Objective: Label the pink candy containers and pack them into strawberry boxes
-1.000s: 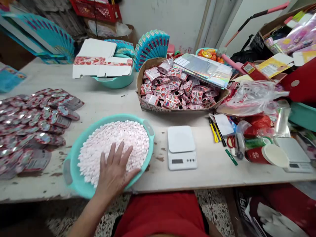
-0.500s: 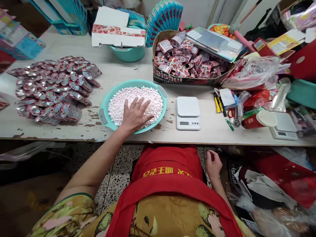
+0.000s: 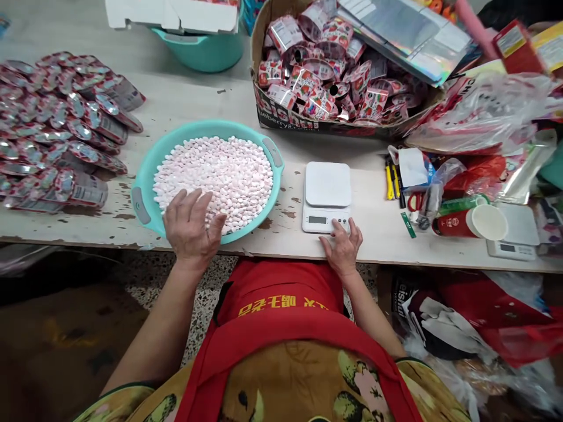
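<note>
A turquoise oval basin (image 3: 145,153) with grey handles holds a broad heap of small pale-pink candies (image 3: 220,176). Over the basin's near left edge is my left hand (image 3: 190,225), palm down with the fingers apart and nothing held. To the right of the basin lies a white kitchen scale (image 3: 328,184) with a bare weighing plate and a small dark display. My right hand (image 3: 343,243) is at the scale's front, fingers spread, the index fingertip on or just over its buttons. Whether a button is pressed I cannot tell.
Many filled foil pouches (image 3: 61,135) are piled at the left. An open carton (image 3: 303,120) of printed pouches stands behind the scale. To the right are cutters (image 3: 391,179), a red paper cup (image 3: 455,225) and a second scale (image 3: 512,228). The table's front edge (image 3: 281,258) runs before me.
My left hand has drawn back from the middle of the candies to the basin's near left edge. My right hand has risen from beside my lap to the scale's buttons. The view has shifted closer.
</note>
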The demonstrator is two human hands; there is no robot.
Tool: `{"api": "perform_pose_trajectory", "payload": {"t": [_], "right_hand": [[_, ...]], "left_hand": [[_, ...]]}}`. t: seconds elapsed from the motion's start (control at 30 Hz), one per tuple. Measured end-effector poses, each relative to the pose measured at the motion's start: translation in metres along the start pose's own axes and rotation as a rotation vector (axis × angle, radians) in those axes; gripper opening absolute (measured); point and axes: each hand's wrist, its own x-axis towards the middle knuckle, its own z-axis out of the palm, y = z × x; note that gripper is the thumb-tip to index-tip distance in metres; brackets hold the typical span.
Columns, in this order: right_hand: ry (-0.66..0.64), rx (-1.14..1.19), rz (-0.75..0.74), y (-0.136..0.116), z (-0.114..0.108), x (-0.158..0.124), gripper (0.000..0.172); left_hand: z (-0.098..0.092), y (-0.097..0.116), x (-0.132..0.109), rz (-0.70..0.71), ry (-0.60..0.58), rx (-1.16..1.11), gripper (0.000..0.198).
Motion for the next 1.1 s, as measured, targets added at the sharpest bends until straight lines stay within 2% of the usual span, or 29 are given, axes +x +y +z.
{"api": "perform_pose_trajectory", "payload": {"t": [0.13,0.33,0.47,0.57,0.63,0.7,0.83,0.9,0.97,1.0,1.03,1.1], "right_hand": [[-0.033,0.049,0.079,-0.004,-0.005,0.003,0.024],[-0.032,0.105,0.086,-0.002,-0.005,0.002,0.032],[0.007,0.126,0.145,0.007,-0.002,-0.004,0.050],[0.063,0.107,0.148,0.011,0.003,-0.002,0.069],[0.098,0.086,0.139,0.012,0.005,0.000,0.079],[0.112,0.074,0.129,0.012,0.004,-0.001,0.085],[0.165,0.085,0.071,0.008,-0.016,0.004,0.076],[0.261,0.115,0.020,0.006,-0.029,0.029,0.064],[0.355,0.161,-0.045,0.005,-0.042,0.081,0.053],[0.376,0.188,-0.065,0.003,-0.047,0.117,0.050],[0.340,0.210,-0.062,0.001,-0.049,0.159,0.049],[0.207,0.250,-0.028,-0.005,-0.045,0.249,0.053]], "left_hand": [[-0.002,0.001,0.000,-0.024,-0.005,0.043,0.056],[-0.008,0.008,0.001,-0.060,-0.041,0.072,0.069],[-0.011,0.005,-0.001,0.105,-0.008,0.022,0.083],[-0.011,0.001,0.000,0.221,-0.076,0.045,0.093],[-0.012,0.001,0.001,0.209,-0.146,0.097,0.091],[-0.013,0.004,0.003,0.185,-0.152,0.120,0.088],[-0.013,0.009,0.005,0.173,-0.099,0.094,0.073],[-0.011,0.007,0.007,0.176,-0.089,0.087,0.067],[-0.007,0.005,0.009,0.192,-0.048,0.085,0.065],[-0.005,0.004,0.011,0.199,-0.026,0.084,0.064],[-0.004,0.003,0.012,0.204,-0.010,0.083,0.063],[-0.002,0.003,0.015,0.209,0.003,0.079,0.059]]}}
